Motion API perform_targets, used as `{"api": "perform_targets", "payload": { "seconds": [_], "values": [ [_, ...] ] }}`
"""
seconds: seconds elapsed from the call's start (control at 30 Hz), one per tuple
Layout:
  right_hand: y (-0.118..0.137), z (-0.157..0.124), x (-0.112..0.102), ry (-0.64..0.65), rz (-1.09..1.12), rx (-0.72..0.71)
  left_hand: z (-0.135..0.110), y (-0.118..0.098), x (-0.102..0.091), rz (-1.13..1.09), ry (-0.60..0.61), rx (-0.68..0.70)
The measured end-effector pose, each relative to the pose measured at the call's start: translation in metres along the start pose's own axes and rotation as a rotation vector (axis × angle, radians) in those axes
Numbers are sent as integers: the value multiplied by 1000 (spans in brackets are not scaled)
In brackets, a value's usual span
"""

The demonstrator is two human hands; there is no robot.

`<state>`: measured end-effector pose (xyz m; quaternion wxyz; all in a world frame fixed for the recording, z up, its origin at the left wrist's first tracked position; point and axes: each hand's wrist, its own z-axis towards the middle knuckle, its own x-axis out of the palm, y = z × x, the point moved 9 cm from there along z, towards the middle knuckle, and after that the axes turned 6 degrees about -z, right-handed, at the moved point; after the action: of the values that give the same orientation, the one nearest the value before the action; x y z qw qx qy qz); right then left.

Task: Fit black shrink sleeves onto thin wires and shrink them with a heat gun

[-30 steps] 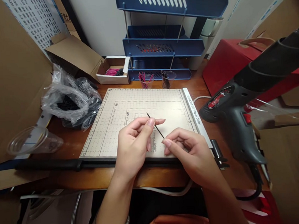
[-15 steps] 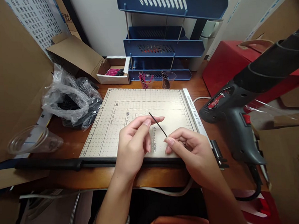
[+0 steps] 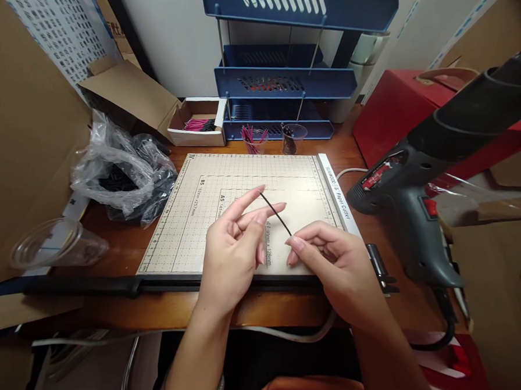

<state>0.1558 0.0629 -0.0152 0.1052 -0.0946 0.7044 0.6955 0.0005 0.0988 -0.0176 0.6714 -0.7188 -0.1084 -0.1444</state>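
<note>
My right hand (image 3: 334, 261) pinches the lower end of a thin black wire-like piece (image 3: 275, 210) between thumb and forefinger. The piece slants up to the left above the paper cutter (image 3: 187, 222). My left hand (image 3: 234, 243) is open beside it, index finger stretched toward the upper tip and another finger lying behind the piece. Whether the index fingertip touches the tip I cannot tell. The left thumb is apart from the index finger. Both hands are above the near part of the cutter's gridded board.
At the back stand a cup of pink pieces (image 3: 254, 142), a cup of dark pieces (image 3: 293, 140) and a white box (image 3: 196, 139). A heat gun (image 3: 412, 204) is at right. Left are a plastic bag (image 3: 111, 179), a clear cup (image 3: 86, 248) and the cutter's black handle (image 3: 82, 286).
My left index finger has lifted and straightened toward the black piece's upper tip, away from the thumb. My right hand keeps its pinch, almost unmoved.
</note>
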Motion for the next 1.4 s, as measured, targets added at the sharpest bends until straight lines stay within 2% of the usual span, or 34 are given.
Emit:
{"api": "perform_targets", "payload": {
  "seconds": [0.1,0.3,0.47,0.67,0.87,0.97,1.13,1.4],
  "values": [
    [-1,0,0,1,-19,11,0,-3,1,-57,-7,28],
    [-2,-1,-1,1,-42,19,1,-5,-5,-117,-106,61],
    [-2,-1,0,4,-58,24,2,-5,-2,-140,-51,51],
    [-3,0,1,12,-96,38,0,-7,1,-55,-9,78],
    [-3,-2,7,89,-133,22,0,-4,-1,-64,-30,54],
    [-4,-3,8,94,-143,12,0,-2,1,-33,-22,29],
    [-4,-2,9,111,-127,18,-1,-6,1,-26,-29,69],
    [-4,-2,11,121,-137,12,1,-3,1,-22,-52,13]
  ]
}}
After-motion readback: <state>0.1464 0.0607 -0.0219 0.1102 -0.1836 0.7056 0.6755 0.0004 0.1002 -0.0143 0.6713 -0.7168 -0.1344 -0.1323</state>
